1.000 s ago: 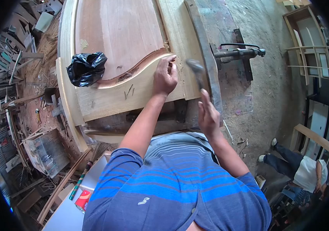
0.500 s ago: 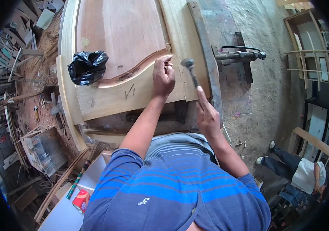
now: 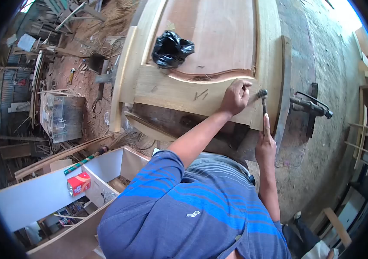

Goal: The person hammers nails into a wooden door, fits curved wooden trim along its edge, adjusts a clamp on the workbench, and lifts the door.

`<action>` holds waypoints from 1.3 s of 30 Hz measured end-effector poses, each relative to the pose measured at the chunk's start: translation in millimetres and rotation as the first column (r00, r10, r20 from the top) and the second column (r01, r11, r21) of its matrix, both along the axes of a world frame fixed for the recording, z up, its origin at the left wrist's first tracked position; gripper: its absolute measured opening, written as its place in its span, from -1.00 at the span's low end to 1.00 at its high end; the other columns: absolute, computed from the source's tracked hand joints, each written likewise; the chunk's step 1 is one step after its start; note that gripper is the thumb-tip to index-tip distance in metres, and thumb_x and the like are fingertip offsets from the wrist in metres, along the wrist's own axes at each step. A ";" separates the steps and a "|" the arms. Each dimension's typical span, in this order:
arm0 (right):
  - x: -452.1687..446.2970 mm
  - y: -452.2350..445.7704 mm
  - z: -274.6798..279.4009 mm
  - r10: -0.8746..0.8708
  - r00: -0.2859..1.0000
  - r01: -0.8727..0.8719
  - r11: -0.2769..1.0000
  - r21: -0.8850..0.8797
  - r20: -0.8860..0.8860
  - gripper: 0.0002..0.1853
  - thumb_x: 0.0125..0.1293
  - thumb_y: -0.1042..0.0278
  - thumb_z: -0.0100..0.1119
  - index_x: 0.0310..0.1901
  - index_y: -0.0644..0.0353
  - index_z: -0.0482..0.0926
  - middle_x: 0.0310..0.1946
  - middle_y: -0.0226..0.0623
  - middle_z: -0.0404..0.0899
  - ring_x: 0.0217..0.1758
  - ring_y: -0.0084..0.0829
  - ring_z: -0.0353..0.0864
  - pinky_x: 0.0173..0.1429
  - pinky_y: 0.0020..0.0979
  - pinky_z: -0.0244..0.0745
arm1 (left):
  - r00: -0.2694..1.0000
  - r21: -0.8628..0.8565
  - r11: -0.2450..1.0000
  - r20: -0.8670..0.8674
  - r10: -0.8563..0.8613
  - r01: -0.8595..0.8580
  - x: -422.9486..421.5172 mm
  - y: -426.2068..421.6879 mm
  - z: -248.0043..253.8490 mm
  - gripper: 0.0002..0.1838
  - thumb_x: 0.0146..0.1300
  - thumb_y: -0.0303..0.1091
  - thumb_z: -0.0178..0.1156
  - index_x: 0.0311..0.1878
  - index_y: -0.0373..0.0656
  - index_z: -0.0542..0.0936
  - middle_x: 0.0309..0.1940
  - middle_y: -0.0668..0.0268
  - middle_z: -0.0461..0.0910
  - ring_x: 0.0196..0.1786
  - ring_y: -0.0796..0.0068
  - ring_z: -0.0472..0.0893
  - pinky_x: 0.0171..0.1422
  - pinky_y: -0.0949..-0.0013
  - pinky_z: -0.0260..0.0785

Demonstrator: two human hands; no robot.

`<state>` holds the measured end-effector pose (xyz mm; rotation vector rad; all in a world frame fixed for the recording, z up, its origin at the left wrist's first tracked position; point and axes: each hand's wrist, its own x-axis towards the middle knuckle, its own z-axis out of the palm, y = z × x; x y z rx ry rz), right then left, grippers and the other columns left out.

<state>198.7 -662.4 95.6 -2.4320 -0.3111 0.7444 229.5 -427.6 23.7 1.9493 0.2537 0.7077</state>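
My right hand (image 3: pixel 266 147) is wrapped round the handle of a hammer (image 3: pixel 265 105), its forefinger stretched along the shaft. The hammer's head is beside my left hand (image 3: pixel 235 97), over the lower right corner of a wooden panel door (image 3: pixel 162 88). My left hand rests there with its fingers closed in a pinch near the curved moulding (image 3: pixel 212 78); whatever they hold is too small to make out. A few loose nails (image 3: pixel 201 95) lie on the bottom rail to its left. A crumpled black plastic bag (image 3: pixel 171 49) sits farther up the panel.
A metal clamp (image 3: pixel 311 105) juts from the bench's right side. At lower left stands an open white cabinet frame (image 3: pixel 33 198) with a red box (image 3: pixel 79 183) on it. Wood scraps (image 3: pixel 80 47) litter the floor at left. A person (image 3: pixel 306 239) is partly visible at lower right.
The view has swung, so the door and bag appear farther right and more of the cabinet shows. The hammer's head is nearer my left hand. Both hands keep their grip.
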 end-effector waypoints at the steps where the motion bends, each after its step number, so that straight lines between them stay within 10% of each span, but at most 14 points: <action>1: -4.2 -2.2 -4.3 0.011 0.998 -0.013 0.999 0.038 0.057 -0.24 0.71 0.46 0.04 0.81 -0.34 0.12 0.54 -0.03 0.55 0.37 0.26 0.67 0.29 0.06 0.65 | 1.000 0.012 1.000 -0.019 0.017 -0.017 -18.0 9.4 5.1 -0.82 0.42 -0.47 0.21 0.00 -0.22 0.72 -0.19 0.02 0.73 -0.10 0.06 0.77 0.04 0.07 0.62; 4: -10.9 -13.9 -23.4 0.002 0.993 -0.013 0.996 0.094 0.117 -0.21 0.69 0.48 0.04 0.82 -0.33 0.09 0.57 -0.07 0.53 0.39 0.26 0.65 0.30 0.06 0.63 | 0.988 0.130 0.980 -0.014 0.156 -0.152 -72.1 59.0 15.5 -0.88 0.49 -0.33 0.32 -0.05 -0.09 0.79 -0.35 0.15 0.75 -0.29 0.17 0.77 -0.14 0.15 0.63; 10: -16.2 -13.8 -27.5 -0.048 0.985 0.003 0.963 0.269 0.163 -0.22 0.68 0.49 0.08 0.81 -0.27 0.13 0.63 -0.18 0.48 0.54 0.09 0.58 0.44 -0.07 0.57 | 0.626 0.715 0.625 -0.339 0.702 -0.313 -206.1 195.9 16.4 -0.65 0.42 -0.32 0.37 0.20 -0.22 0.71 0.17 -0.05 0.71 0.24 -0.16 0.65 0.42 -0.11 0.51; 13: -14.5 -17.6 -21.0 -0.130 0.983 0.075 0.926 0.371 0.127 -0.23 0.65 0.44 0.15 0.80 -0.16 0.17 0.63 -0.11 0.49 0.64 0.01 0.51 0.53 -0.17 0.50 | 0.668 0.628 0.723 -0.410 0.621 -0.287 -218.5 228.4 -10.5 -0.74 0.45 -0.42 0.34 0.15 -0.21 0.73 0.06 -0.01 0.74 0.12 -0.15 0.69 0.31 -0.08 0.54; 16: -15.3 -16.9 -22.7 -0.240 0.956 0.167 0.919 0.358 0.168 -0.33 0.63 0.29 0.25 0.70 0.02 0.33 0.23 0.25 0.75 0.31 0.20 0.77 0.29 -0.02 0.63 | 0.723 0.629 0.729 -0.367 0.585 -0.270 -206.4 223.1 -10.1 -0.79 0.52 -0.44 0.31 0.14 -0.19 0.73 -0.03 0.04 0.75 0.05 -0.08 0.71 0.21 -0.01 0.57; 19: -3.9 -30.0 -32.8 -0.268 0.950 0.305 0.908 0.287 -0.164 -0.52 0.65 0.23 0.26 0.46 0.25 0.51 -0.17 -0.04 0.79 -0.10 -0.15 0.85 0.00 -0.11 0.67 | 0.907 0.398 0.879 -0.208 0.365 -0.262 -163.1 180.8 -22.8 -0.79 0.60 -0.39 0.29 0.19 -0.18 0.74 -0.08 0.14 0.75 -0.01 0.19 0.73 0.12 0.13 0.60; 20: -2.8 -29.6 -29.6 -0.294 0.917 0.385 0.833 0.397 -0.271 -0.66 0.67 0.19 0.25 0.22 0.29 0.59 -0.45 -0.40 0.55 -0.44 -0.52 0.60 -0.33 -0.28 0.54 | 0.929 0.198 0.955 -0.256 0.268 -0.221 -140.6 146.0 -6.2 -0.77 0.61 -0.38 0.30 0.22 -0.16 0.73 -0.08 0.19 0.76 -0.04 0.31 0.73 0.08 0.20 0.61; 24: 3.4 -34.8 -16.6 -0.280 0.745 0.606 0.663 0.440 -0.605 -0.72 0.70 0.19 0.22 0.20 0.21 0.59 -0.51 -0.50 0.45 -0.63 -0.59 0.43 -0.59 -0.40 0.36 | 0.992 -0.088 0.996 -0.120 -0.034 0.024 -41.8 41.8 -1.1 -0.75 0.57 -0.35 0.40 0.22 -0.16 0.77 -0.08 0.26 0.85 -0.07 0.54 0.78 0.01 0.38 0.63; 30: 2.6 -27.8 17.7 -0.350 0.798 0.541 0.776 0.326 -0.490 -0.68 0.73 0.14 0.20 0.26 0.19 0.58 -0.46 -0.48 0.48 -0.57 -0.60 0.46 -0.50 -0.43 0.36 | 0.983 -0.172 0.983 -0.161 -0.087 0.059 41.0 -15.3 -18.2 -0.79 0.52 -0.32 0.48 0.11 -0.16 0.81 -0.15 0.21 0.90 -0.12 0.49 0.86 -0.04 0.33 0.67; 34: -4.3 -35.3 -20.3 -0.351 0.936 0.330 0.835 0.440 -0.034 -0.58 0.72 0.12 0.24 0.36 0.26 0.61 -0.36 -0.49 0.52 -0.30 -0.60 0.44 -0.20 -0.40 0.41 | 0.991 -0.017 0.997 -0.112 -0.072 0.071 47.7 -18.9 -25.6 -0.81 0.51 -0.34 0.49 0.09 -0.17 0.82 -0.15 0.21 0.89 -0.19 0.49 0.84 -0.11 0.35 0.67; 39: -2.4 -34.5 -13.5 -0.387 0.913 0.404 0.824 0.398 -0.126 -0.53 0.70 0.11 0.23 0.43 0.24 0.58 -0.28 -0.10 0.71 -0.22 -0.29 0.69 -0.01 -0.20 0.60 | 0.994 0.072 0.994 -0.084 -0.074 0.080 49.5 -19.5 -25.1 -0.82 0.49 -0.39 0.49 0.08 -0.17 0.83 -0.11 0.20 0.87 -0.18 0.49 0.84 -0.10 0.36 0.68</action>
